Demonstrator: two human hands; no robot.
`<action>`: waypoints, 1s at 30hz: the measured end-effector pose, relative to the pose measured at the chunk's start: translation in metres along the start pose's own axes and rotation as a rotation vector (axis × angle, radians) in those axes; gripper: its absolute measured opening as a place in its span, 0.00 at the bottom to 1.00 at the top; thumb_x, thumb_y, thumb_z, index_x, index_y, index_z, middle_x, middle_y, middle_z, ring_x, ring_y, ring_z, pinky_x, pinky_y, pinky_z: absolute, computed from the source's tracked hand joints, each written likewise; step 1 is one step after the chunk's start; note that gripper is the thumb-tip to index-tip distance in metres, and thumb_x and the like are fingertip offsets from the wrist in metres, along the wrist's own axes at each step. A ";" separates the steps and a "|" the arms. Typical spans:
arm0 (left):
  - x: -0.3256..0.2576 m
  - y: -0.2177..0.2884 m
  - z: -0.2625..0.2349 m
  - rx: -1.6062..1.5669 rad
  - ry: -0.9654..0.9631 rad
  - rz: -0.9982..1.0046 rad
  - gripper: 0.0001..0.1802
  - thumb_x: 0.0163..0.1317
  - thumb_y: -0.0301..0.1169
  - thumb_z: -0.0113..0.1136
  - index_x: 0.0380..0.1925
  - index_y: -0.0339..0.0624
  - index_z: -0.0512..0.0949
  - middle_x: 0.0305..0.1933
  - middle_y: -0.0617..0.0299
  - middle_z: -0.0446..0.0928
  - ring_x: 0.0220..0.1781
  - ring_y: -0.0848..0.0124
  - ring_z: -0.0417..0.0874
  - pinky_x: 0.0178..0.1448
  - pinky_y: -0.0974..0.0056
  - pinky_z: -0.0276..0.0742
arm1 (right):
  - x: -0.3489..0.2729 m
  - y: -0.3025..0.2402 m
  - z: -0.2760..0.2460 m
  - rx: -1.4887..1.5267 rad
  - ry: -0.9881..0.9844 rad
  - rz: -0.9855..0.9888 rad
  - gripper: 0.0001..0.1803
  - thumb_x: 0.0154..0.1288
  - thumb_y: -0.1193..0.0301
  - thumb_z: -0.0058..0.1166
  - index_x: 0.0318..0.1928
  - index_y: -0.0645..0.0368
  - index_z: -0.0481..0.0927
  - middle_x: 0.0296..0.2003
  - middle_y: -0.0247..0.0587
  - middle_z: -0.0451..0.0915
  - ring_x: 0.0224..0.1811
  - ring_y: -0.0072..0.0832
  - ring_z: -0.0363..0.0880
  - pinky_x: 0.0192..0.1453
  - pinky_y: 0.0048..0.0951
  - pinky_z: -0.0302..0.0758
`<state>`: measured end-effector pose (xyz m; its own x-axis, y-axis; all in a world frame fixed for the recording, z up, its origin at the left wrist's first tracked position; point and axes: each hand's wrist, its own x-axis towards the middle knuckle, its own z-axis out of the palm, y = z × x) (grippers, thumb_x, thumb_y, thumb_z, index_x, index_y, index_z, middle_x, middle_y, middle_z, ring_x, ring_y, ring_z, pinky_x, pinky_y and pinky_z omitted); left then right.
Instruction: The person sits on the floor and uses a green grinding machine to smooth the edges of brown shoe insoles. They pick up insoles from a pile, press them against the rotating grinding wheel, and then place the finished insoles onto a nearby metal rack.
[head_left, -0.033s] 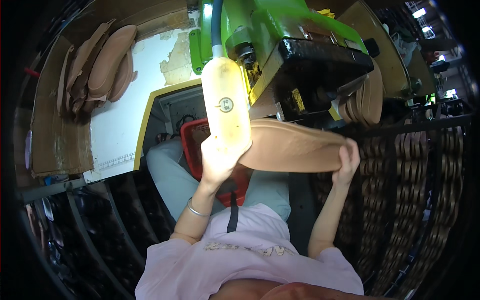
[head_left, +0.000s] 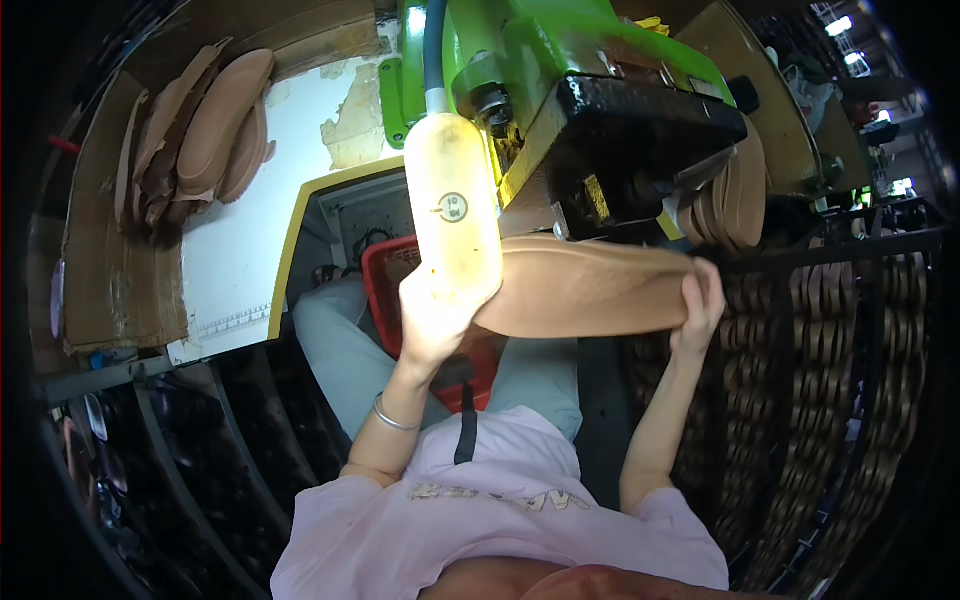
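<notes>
A tan shoe insole stretches sideways between my two hands, below the head of a green machine. My right hand is closed on its right end, with the fingers curled over the edge. At the other end, my left hand grips the insole. A glowing pale-yellow lamp covers most of the left fingers and the insole's left tip. The insole's upper edge lies close under the machine's dark housing; whether they touch I cannot tell.
Several tan insoles lie in a cardboard box on the left of the white table. More insoles stand right of the machine. A red bin sits between my knees. Racks of stacked soles line the right side.
The right end of the insole has risen slightly, together with my right hand. My left hand has barely shifted, and both hands keep their grip.
</notes>
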<state>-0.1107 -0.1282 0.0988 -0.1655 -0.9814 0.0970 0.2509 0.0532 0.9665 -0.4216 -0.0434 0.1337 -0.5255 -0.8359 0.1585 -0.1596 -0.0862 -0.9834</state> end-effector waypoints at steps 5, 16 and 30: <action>0.003 0.027 -0.017 -0.058 0.018 0.028 0.20 0.53 0.18 0.66 0.48 0.27 0.76 0.43 0.55 0.81 0.41 0.72 0.82 0.51 0.69 0.77 | 0.070 -0.015 0.034 -0.101 -0.330 -0.129 0.14 0.65 0.68 0.55 0.46 0.63 0.74 0.39 0.32 0.76 0.42 0.18 0.72 0.49 0.21 0.68; -0.041 0.000 -0.072 -0.401 0.447 -0.157 0.14 0.60 0.23 0.63 0.45 0.33 0.74 0.46 0.56 0.77 0.48 0.71 0.78 0.58 0.65 0.73 | 0.025 0.006 0.086 -0.149 -0.371 -0.242 0.25 0.64 0.58 0.60 0.49 0.67 0.71 0.41 0.37 0.77 0.44 0.21 0.73 0.51 0.23 0.69; 0.017 -0.020 0.060 -0.244 0.050 -0.106 0.19 0.56 0.20 0.67 0.48 0.34 0.76 0.43 0.64 0.78 0.42 0.78 0.77 0.47 0.70 0.75 | -0.037 0.043 -0.018 0.388 0.060 0.134 0.21 0.68 0.72 0.51 0.58 0.65 0.65 0.56 0.48 0.70 0.61 0.34 0.68 0.66 0.36 0.64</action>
<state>-0.1755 -0.1353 0.0953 -0.1568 -0.9874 -0.0193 0.4583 -0.0900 0.8843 -0.4245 -0.0064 0.0874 -0.5695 -0.8218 0.0202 0.2348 -0.1861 -0.9541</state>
